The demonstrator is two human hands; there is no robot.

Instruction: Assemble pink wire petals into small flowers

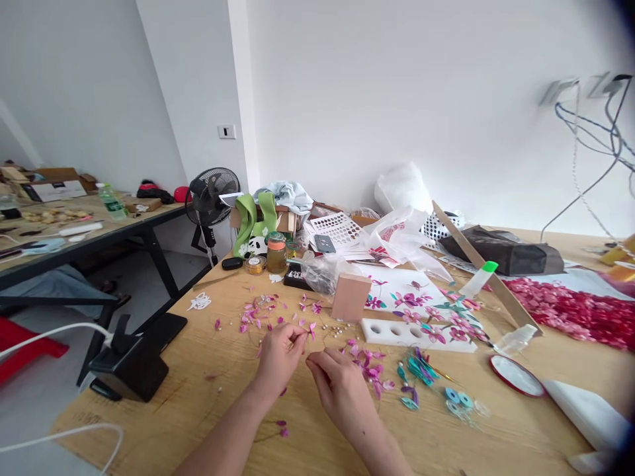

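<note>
My left hand (278, 360) hovers over the wooden table (198, 396), its fingers pinched on a small pink paper flower (311, 328). My right hand (342, 390) lies just right of it, fingers curled together on something too small to make out. Loose pink petals (258, 311) are scattered ahead of both hands. A cluster of pink flowers (370, 367) lies beside my right hand, with teal and purple pieces (419, 370) further right. A white foam block with holes (417, 334) and a small pink box (350, 297) stand just beyond.
A jar (276, 252), plastic bags (397, 231), a black pouch (501, 251), a glue bottle (477, 279) and a heap of red petals (570, 311) crowd the back and right. A black device with white cables (131, 360) sits at the left edge. A fan (211, 198) and another table (74, 231) stand left.
</note>
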